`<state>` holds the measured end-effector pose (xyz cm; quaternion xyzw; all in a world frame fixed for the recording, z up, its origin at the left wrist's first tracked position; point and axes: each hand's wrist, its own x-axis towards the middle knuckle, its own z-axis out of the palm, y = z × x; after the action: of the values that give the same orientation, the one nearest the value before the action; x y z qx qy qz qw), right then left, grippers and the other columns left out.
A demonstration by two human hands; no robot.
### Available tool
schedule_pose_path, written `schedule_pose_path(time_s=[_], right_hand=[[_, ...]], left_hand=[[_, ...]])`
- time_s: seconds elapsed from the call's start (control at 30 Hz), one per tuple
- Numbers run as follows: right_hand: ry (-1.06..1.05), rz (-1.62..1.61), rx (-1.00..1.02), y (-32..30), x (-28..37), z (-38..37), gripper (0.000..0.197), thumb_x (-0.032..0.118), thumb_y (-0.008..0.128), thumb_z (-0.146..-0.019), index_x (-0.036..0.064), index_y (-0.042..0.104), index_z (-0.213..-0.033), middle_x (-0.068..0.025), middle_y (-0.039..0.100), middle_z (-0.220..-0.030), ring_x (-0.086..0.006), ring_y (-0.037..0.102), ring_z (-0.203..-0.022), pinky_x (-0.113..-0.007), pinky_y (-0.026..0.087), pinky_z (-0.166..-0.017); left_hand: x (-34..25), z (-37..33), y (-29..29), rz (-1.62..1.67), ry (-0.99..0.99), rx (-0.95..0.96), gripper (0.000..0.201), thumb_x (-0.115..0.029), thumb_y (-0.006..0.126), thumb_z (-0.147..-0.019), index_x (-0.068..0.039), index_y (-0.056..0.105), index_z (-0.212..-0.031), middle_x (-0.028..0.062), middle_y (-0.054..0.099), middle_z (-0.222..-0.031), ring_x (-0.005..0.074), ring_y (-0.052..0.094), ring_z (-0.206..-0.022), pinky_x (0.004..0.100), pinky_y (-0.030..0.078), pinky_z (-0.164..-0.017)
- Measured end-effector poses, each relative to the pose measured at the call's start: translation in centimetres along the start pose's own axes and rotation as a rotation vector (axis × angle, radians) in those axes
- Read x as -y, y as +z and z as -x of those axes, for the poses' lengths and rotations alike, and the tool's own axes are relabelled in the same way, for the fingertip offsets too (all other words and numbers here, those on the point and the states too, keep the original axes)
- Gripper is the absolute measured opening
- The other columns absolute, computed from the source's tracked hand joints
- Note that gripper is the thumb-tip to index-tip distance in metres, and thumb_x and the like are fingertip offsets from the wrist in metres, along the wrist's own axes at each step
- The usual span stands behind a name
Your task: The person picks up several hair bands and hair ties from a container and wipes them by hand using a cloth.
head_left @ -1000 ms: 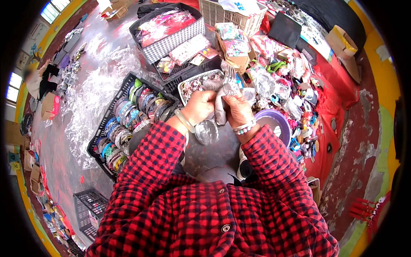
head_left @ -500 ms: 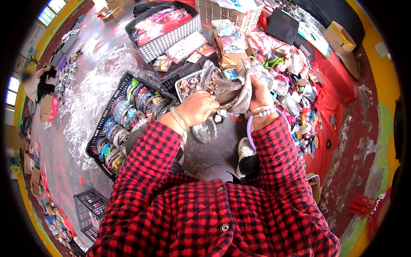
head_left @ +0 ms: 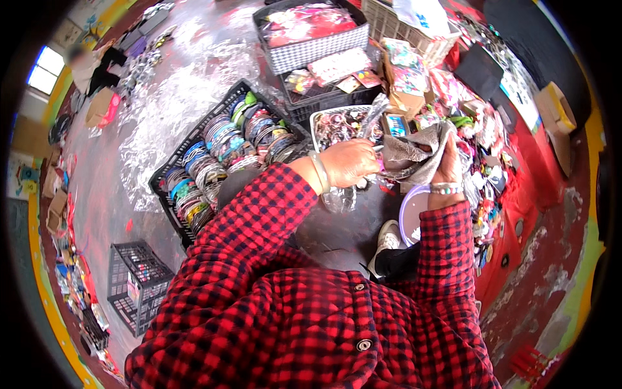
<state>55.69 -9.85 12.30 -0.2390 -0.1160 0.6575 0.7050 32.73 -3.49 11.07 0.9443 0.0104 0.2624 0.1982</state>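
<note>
A grey-brown piece of fuzzy cloth (head_left: 414, 157) with a folded, gaping top is between my hands. My right hand (head_left: 448, 167) grips its right side, the thumb and fingers pressed on the fabric. My left hand (head_left: 348, 163) is closed at the cloth's left edge, its fingertips pinching the border there. Just beyond my left hand stands a white basket (head_left: 315, 129) of small hair accessories. A clear plastic bag (head_left: 339, 201) hangs or lies below that hand. Under my right wrist is a bucket with a purple rim (head_left: 403, 219).
To the left, a black crate (head_left: 170, 152) holds rows of headbands. Ahead, a grey-and-white basket (head_left: 311, 57) of packaged goods rests on a dark crate. A heap of small accessories (head_left: 489, 178) covers red sheeting at right. An open black crate (head_left: 139, 282) sits at lower left.
The whole view has swung, so surroundings appear farther right. Both hands keep hold of the cloth, whose upper part now sags more open between them.
</note>
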Motion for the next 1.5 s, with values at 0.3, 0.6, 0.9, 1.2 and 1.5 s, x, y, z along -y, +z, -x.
schedule_pose_path(time_s=[0.3,0.6,0.9,1.2,1.5], right_hand=[[-0.043,0.313,-0.293,-0.1,0.2,-0.7,0.032,0.024,0.060,-0.080,0.0047,0.053,-0.105,-0.0078,0.060,-0.096,-0.0190,0.060,-0.080,-0.032,0.052,-0.065],[-0.292,0.218,-0.492,-1.3,2.9,-1.0,0.038,0.027,0.036,-0.090,0.0028,0.044,-0.119,-0.0134,0.053,-0.114,-0.0309,0.052,-0.102,-0.045,0.040,-0.091],[-0.269,0.069,-0.443,-2.7,3.9,-0.4,0.012,0.010,0.054,-0.083,0.0053,0.058,-0.093,-0.0028,0.062,-0.090,-0.0166,0.058,-0.083,-0.028,0.045,-0.080],[-0.322,0.131,-0.471,-1.3,6.9,2.1,0.031,0.022,0.048,-0.085,0.0037,0.052,-0.109,-0.0132,0.059,-0.105,-0.0304,0.054,-0.098,-0.045,0.037,-0.092],[-0.233,0.101,-0.292,2.3,5.0,3.3,0.046,0.041,0.054,-0.082,0.0082,0.051,-0.113,-0.0082,0.057,-0.109,-0.0243,0.053,-0.101,-0.039,0.040,-0.091]], left_hand=[[-2.6,1.7,-2.4,-0.121,-0.051,0.099,0.007,-0.010,0.056,-0.063,-0.007,0.057,-0.069,0.0069,0.055,-0.069,0.0253,0.055,-0.076,0.0365,0.040,-0.086],[-2.7,7.2,-12.2,-0.425,-0.478,0.010,0.014,-0.013,0.054,-0.070,-0.009,0.061,-0.081,0.0135,0.058,-0.068,0.0317,0.056,-0.065,0.0401,0.044,-0.057],[2.7,27.9,-15.6,-0.647,-1.288,0.201,0.021,-0.015,0.060,-0.073,-0.004,0.059,-0.091,0.0214,0.059,-0.083,0.0385,0.055,-0.085,0.0451,0.043,-0.074],[7.7,26.2,-15.9,-0.643,-1.295,0.204,0.036,-0.022,0.060,-0.075,-0.005,0.056,-0.106,0.0212,0.058,-0.099,0.0350,0.055,-0.094,0.0413,0.043,-0.082],[9.6,2.8,-3.9,-0.259,-0.693,0.719,0.029,-0.023,0.056,-0.076,-0.005,0.061,-0.098,0.0188,0.061,-0.090,0.0349,0.058,-0.086,0.0407,0.046,-0.075]])
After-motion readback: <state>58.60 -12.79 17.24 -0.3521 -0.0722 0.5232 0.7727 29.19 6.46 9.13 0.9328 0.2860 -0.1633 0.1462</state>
